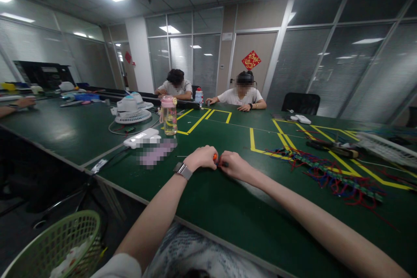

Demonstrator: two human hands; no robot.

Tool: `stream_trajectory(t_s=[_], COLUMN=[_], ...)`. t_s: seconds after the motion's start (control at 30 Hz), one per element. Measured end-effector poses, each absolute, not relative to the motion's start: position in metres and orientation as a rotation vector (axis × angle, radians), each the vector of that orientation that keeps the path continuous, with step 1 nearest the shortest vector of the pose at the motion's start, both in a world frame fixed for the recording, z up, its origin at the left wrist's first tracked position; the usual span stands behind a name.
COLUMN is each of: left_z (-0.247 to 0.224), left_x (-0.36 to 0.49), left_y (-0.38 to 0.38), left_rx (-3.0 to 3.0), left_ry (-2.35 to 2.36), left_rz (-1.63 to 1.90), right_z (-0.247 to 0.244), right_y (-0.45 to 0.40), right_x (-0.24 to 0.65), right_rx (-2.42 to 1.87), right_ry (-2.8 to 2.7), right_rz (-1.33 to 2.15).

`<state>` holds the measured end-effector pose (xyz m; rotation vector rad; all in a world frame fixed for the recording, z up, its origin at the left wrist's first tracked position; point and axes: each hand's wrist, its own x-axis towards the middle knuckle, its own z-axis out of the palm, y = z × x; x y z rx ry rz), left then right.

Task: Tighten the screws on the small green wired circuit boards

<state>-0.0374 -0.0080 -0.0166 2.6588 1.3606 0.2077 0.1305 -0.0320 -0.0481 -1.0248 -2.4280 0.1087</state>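
Observation:
My left hand, with a watch on the wrist, is closed over the green table. An orange-ended tool, by its look a screwdriver, sits in its grip; a thin shaft pokes out on the hand's left side. Close beside it, fingertips nearly touching, my right hand is closed in a pinch. Between its fingers is a small dark piece with reddish wire, mostly hidden. To the right lies a long row of small green circuit boards with red and blue wires.
A pink-lidded bottle, white fans and a white power strip stand left. Yellow tape marks the green table. Tools and a white rack lie right. A green basket is below; two people sit opposite.

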Motion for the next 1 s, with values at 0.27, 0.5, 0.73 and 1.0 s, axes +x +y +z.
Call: stream_trajectory(t_s=[0.27,0.5,0.73,1.0], left_z=[-0.016,-0.007,0.003,0.003], left_x=[-0.043,-0.059,-0.061,-0.058], left_y=[-0.007,0.004,0.002,-0.002], left_rx=[2.71,2.622,2.482,2.489], left_ry=[1.319,1.297,1.367,1.39], left_rz=[0.264,0.832,1.429,1.462], right_z=[-0.052,-0.059,-0.066,-0.063], right_y=[-0.028,-0.023,-0.025,-0.057], right_x=[0.141,0.142,0.134,0.144], right_rx=[-1.123,-1.134,-1.157,-1.064], right_ry=[-2.172,-1.77,-1.726,-1.994], right_rz=[0.184,0.729,0.834,0.467])
